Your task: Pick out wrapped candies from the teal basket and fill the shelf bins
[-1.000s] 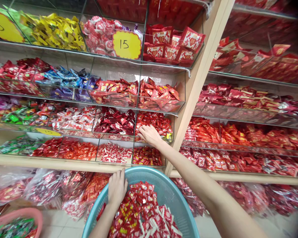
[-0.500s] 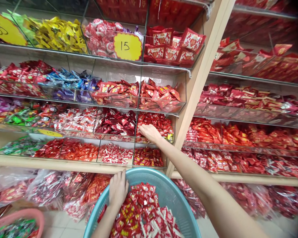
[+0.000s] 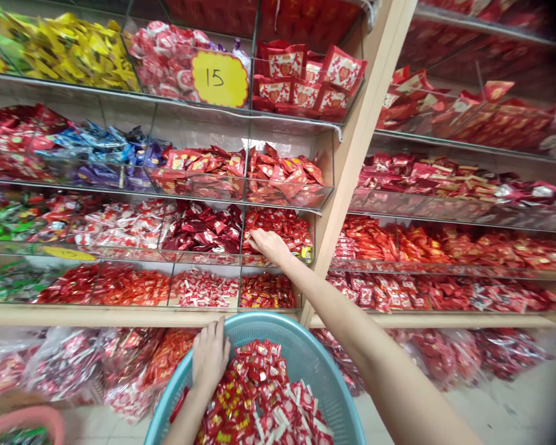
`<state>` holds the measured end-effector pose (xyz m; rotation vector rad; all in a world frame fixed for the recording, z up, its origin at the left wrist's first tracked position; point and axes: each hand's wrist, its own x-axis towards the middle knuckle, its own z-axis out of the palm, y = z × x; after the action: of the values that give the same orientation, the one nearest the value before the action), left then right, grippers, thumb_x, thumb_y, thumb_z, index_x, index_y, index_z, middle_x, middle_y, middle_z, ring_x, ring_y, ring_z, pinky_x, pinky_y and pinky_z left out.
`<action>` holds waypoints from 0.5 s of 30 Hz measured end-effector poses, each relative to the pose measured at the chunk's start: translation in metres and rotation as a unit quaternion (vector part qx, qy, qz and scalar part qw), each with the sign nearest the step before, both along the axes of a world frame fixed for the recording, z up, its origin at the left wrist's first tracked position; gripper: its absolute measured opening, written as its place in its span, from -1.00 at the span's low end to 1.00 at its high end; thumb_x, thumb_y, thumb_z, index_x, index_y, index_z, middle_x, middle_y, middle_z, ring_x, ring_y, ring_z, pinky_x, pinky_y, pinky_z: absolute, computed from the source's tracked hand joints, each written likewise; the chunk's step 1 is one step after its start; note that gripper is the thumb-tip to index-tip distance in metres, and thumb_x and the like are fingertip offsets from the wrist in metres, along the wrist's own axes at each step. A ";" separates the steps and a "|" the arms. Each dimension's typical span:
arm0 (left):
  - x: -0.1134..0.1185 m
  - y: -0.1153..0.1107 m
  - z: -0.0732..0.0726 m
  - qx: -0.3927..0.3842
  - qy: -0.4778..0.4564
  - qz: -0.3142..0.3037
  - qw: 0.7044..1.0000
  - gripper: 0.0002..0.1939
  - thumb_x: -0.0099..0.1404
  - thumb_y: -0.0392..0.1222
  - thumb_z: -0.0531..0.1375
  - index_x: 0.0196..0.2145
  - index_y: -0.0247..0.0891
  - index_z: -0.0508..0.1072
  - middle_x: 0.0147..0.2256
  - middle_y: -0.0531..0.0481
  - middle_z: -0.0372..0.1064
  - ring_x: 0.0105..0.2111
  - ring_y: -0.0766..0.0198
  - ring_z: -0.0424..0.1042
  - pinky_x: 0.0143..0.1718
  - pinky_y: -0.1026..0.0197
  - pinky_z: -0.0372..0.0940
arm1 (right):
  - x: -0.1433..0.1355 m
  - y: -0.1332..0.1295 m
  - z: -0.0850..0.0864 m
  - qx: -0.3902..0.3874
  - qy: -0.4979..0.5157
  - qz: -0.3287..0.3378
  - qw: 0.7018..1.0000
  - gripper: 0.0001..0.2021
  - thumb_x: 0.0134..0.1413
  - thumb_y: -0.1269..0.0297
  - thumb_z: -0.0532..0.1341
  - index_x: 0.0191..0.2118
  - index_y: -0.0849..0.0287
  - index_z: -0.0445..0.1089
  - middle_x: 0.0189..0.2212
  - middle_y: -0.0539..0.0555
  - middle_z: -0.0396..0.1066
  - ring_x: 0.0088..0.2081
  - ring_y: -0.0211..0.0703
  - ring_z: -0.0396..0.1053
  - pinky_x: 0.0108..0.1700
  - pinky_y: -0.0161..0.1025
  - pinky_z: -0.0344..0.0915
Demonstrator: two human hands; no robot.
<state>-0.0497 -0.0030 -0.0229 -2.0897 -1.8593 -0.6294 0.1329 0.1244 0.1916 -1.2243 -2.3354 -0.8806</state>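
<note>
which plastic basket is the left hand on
The teal plastic basket: the left hand rests on its rim; the pink plastic basket, lower left, is untouched.

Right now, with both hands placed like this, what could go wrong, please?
Of the two hands, only the left hand is on the teal basket, so it might tilt if that hand slips. The right hand reaches over the clear bin front; its wrist could catch there. Loose red packets might spill over that edge.

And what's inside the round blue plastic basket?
Small red wrapped sweets, some with white parts, lie inside the basket. The bare left hand and its forearm hide some; anything beneath the top layer is covered.
</note>
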 end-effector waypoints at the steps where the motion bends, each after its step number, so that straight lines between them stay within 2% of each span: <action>1: 0.000 0.001 0.000 0.000 0.002 -0.003 1.000 -0.56 0.28 -0.19 -0.08 0.09 -0.32 0.19 -0.12 -0.15 0.27 -0.19 0.16 0.21 -0.17 0.12 0.08 | -0.001 0.000 0.000 -0.001 0.027 -0.004 1.000 -0.63 0.29 0.14 -0.23 -0.12 0.20 0.22 -0.24 0.13 0.34 -0.27 -0.21 0.35 -0.27 -0.31 0.11; 6: -0.001 0.007 -0.001 -0.001 0.025 -0.010 1.000 -0.54 0.29 -0.17 -0.10 0.10 -0.35 0.17 -0.10 -0.17 0.26 -0.17 0.14 0.23 -0.18 0.12 0.09 | -0.008 0.002 0.002 -0.028 0.108 -0.003 0.994 -0.69 0.27 0.13 -0.15 -0.15 0.16 0.24 -0.24 0.09 0.34 -0.31 -0.23 0.37 -0.36 -0.36 0.12; 9: -0.003 0.009 -0.001 -0.005 0.043 -0.010 0.999 -0.53 0.28 -0.17 -0.11 0.11 -0.36 0.16 -0.09 -0.18 0.26 -0.16 0.13 0.23 -0.18 0.12 0.10 | -0.009 0.004 0.006 -0.030 0.199 0.010 0.979 -0.75 0.23 0.14 -0.05 -0.18 0.16 0.25 -0.26 0.07 0.35 -0.33 -0.25 0.37 -0.37 -0.38 0.13; 12: -0.005 0.011 0.000 -0.011 0.060 -0.007 0.998 -0.52 0.27 -0.17 -0.12 0.11 -0.37 0.15 -0.09 -0.19 0.26 -0.17 0.12 0.24 -0.19 0.12 0.11 | -0.004 0.002 0.013 -0.013 0.349 0.040 0.936 -0.81 0.19 0.18 0.02 -0.25 0.17 0.26 -0.35 0.03 0.37 -0.36 -0.29 0.34 -0.34 -0.40 0.14; 15: -0.003 0.010 0.003 -0.015 0.086 0.000 0.996 -0.51 0.27 -0.15 -0.14 0.11 -0.40 0.15 -0.12 -0.21 0.27 -0.19 0.09 0.26 -0.22 0.11 0.13 | 0.006 -0.012 0.017 0.015 0.498 0.063 0.865 -0.81 0.17 0.17 0.03 -0.33 0.17 0.24 -0.47 -0.03 0.33 -0.43 -0.32 0.30 -0.33 -0.41 0.14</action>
<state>-0.0531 0.0072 -0.0197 -2.0914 -1.7835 -0.4098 0.1387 0.1128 0.2084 -1.1048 -1.5064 -0.1273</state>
